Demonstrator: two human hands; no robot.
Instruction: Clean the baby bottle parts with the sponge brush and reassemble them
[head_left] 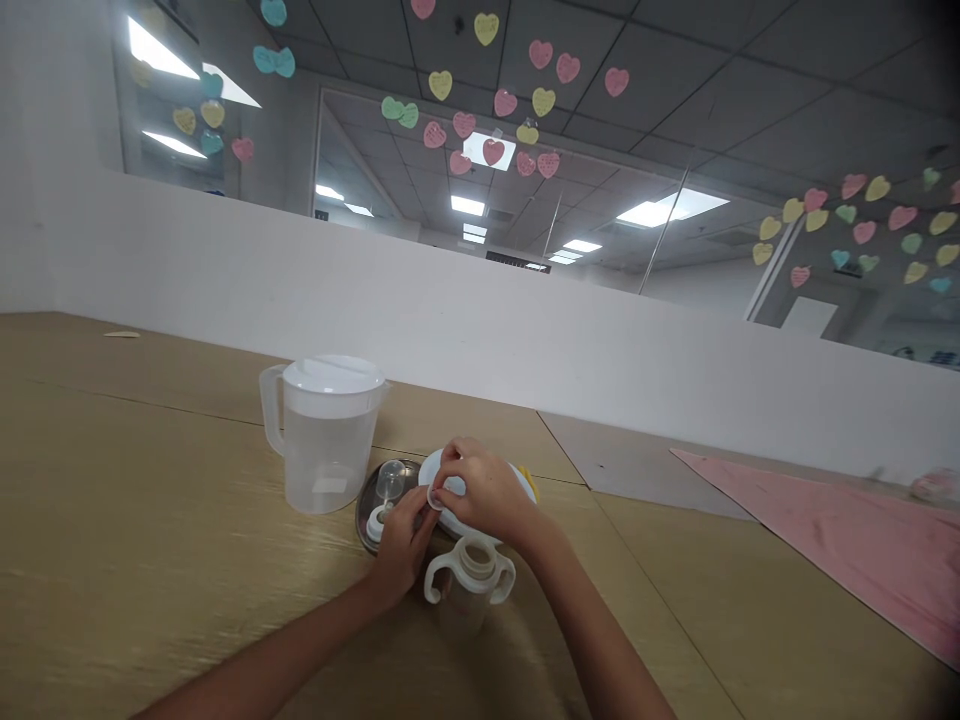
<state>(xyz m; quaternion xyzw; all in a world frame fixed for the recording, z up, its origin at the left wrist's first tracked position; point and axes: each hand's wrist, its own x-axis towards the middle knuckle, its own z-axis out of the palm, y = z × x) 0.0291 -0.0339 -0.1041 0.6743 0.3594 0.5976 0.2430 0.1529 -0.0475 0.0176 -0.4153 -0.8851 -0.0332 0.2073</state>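
My left hand [403, 540] and my right hand [484, 490] meet above a white plate, fingers closed around a small, round whitish piece [434, 498]. It looks like a ring or disc; my fingers partly cover it. Just in front of my hands stands a baby bottle [466, 590] with two white side handles, upright and without a top. To the left, partly behind my left hand, a round metal tray [363, 505] bears a clear dome cap [390, 480] and a white bottle collar [375, 524].
A translucent pitcher [330, 450] with a white lid stands left of the tray. The white plate [429, 468] lies beneath my right hand, with something yellow [529, 482] at its edge. A pink cloth [840, 540] covers the table's right side. Behind rises a white wall [465, 330].
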